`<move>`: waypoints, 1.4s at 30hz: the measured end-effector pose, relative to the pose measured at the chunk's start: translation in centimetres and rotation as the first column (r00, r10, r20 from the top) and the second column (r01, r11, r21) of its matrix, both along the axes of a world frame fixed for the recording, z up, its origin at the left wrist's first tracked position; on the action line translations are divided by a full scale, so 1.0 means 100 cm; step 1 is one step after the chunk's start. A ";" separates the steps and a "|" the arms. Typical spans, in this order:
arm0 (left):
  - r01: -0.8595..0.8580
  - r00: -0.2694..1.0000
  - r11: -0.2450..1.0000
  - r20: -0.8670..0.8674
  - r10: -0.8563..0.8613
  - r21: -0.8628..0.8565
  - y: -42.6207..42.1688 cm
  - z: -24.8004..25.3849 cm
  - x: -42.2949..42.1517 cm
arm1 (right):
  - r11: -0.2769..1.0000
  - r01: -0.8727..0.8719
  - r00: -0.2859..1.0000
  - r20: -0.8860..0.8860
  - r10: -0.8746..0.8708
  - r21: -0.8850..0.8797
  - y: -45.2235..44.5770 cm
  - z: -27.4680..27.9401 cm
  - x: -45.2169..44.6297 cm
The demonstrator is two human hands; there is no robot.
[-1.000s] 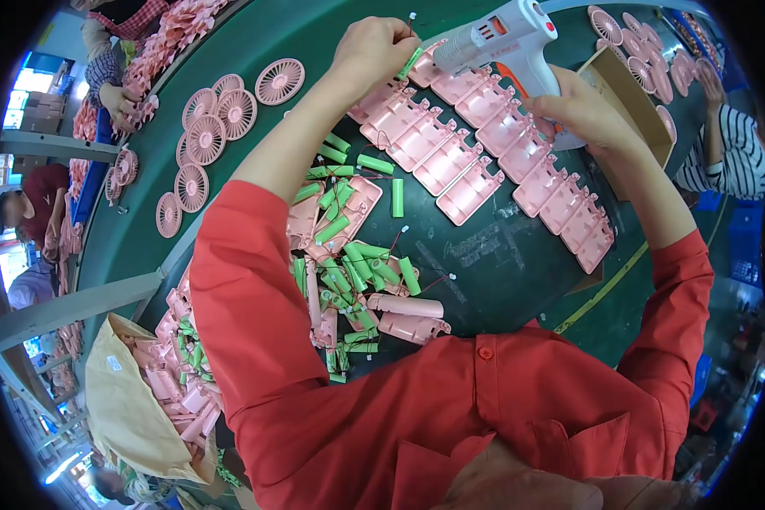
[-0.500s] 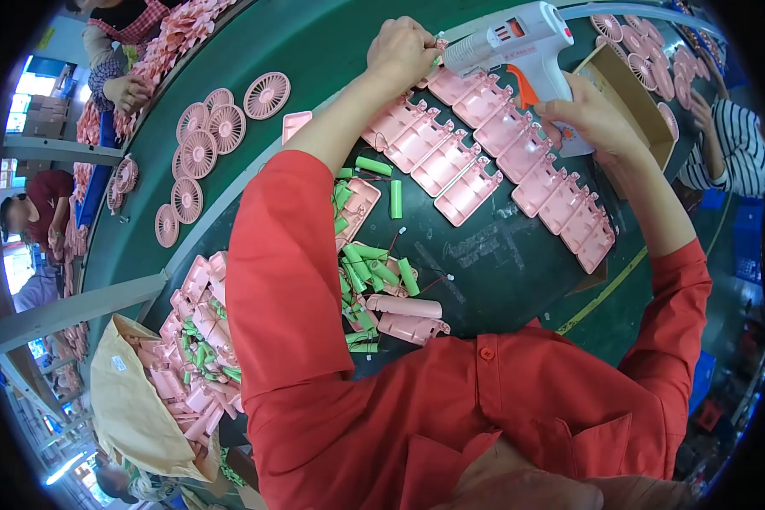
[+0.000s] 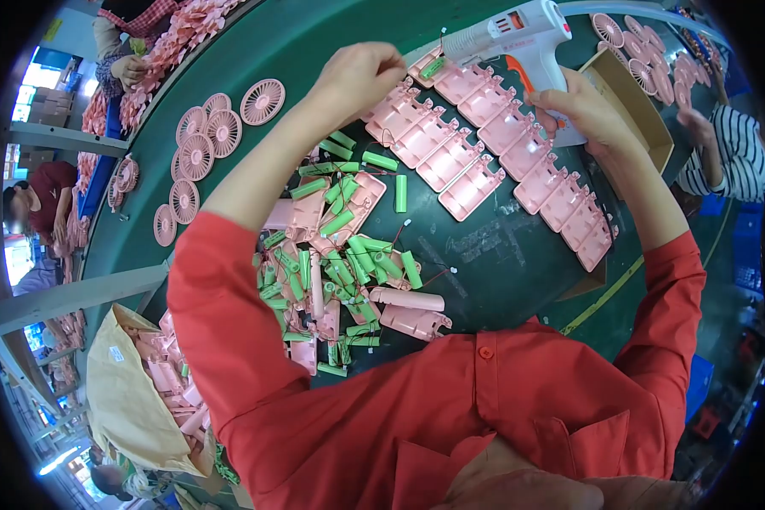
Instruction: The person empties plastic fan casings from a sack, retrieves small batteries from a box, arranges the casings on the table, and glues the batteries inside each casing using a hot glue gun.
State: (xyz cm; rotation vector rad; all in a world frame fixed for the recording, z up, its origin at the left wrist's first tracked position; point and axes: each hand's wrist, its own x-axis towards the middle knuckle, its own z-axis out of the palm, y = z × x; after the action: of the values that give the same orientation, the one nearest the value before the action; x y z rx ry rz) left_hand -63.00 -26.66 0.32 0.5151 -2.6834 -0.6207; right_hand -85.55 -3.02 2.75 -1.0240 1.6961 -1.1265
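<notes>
My right hand (image 3: 580, 110) is wrapped round the grip of a white and grey glue gun (image 3: 531, 38) with an orange trigger. Its nozzle points left, over the top end of the rows of pink plastic shells (image 3: 455, 161). In the topmost shell lies a green cylindrical battery (image 3: 433, 68). My left hand (image 3: 357, 76) hovers beside the upper left end of the shells, fingers curled together; whatever they may hold is hidden. Loose green batteries (image 3: 357, 263) with thin wires lie heaped among more pink shells below my left forearm.
Pink spoked discs (image 3: 197, 153) lie on the green belt at left. A paper sack (image 3: 123, 391) of pink parts stands lower left. A cardboard box (image 3: 629, 106) sits beyond my right hand. Co-workers are at both sides, one in a striped sleeve (image 3: 735, 140).
My left hand has drawn back left and down from the nozzle, uncovering the battery in the top shell. My left arm has swung left, revealing more batteries. The glue gun has shifted slightly.
</notes>
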 end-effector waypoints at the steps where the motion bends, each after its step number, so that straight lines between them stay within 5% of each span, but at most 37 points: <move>1: 0.011 0.996 0.994 0.090 -0.021 0.113 0.009 0.006 0.013 | 1.000 -0.013 1.000 -0.009 0.013 0.006 -0.002 -0.001 -0.001; 11: -0.060 0.980 0.953 0.200 -0.001 0.297 0.041 0.008 0.059 | 0.999 -0.030 1.000 0.006 0.029 0.033 -0.005 -0.003 -0.001; 17: -0.012 0.996 0.922 0.085 -0.023 0.387 0.040 -0.008 0.060 | 0.999 -0.028 0.999 0.024 0.027 0.045 -0.003 -0.001 0.000; 24: -0.072 0.981 0.956 0.195 0.016 0.286 0.043 0.019 0.045 | 0.996 -0.015 0.999 -0.043 0.019 0.091 0.003 0.005 0.006; 27: 0.009 0.999 0.980 0.049 -0.019 0.201 0.034 0.028 0.029 | 0.997 -0.030 0.998 -0.051 0.034 0.076 0.003 0.004 0.001; 29: 0.098 0.966 0.981 -0.251 -0.054 0.167 0.031 0.043 0.012 | 0.999 -0.048 0.999 0.000 0.048 -0.008 0.005 0.008 0.002; 31: 0.127 0.915 0.989 -0.377 -0.146 -0.076 0.039 0.070 -0.008 | 0.997 0.069 0.998 -0.004 -0.069 -0.030 0.005 0.012 0.019; 35: 0.208 0.838 0.916 -0.421 -0.348 -0.344 0.081 0.100 -0.059 | 0.999 0.026 0.999 -0.045 -0.027 -0.021 0.007 0.007 0.012; 37: 0.216 0.816 0.907 -0.444 -0.371 -0.361 0.104 0.107 -0.086 | 0.999 0.006 0.985 -0.175 0.004 0.054 0.005 0.011 0.013; 39: 0.274 0.778 0.918 -0.495 -0.387 -0.287 0.127 0.111 -0.112 | 0.996 0.054 0.998 -0.025 -0.056 -0.064 0.001 -0.005 0.018; 42: 0.287 0.808 0.949 -0.499 -0.313 -0.130 0.126 0.112 -0.126 | 0.999 0.047 0.999 0.025 -0.046 -0.021 0.000 -0.001 0.020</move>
State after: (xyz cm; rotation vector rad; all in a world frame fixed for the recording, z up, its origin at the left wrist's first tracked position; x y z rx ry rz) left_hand -75.56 -14.10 11.54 -0.0996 -2.2609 -0.6622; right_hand -83.58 -3.06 2.64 -0.9842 1.6993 -1.1847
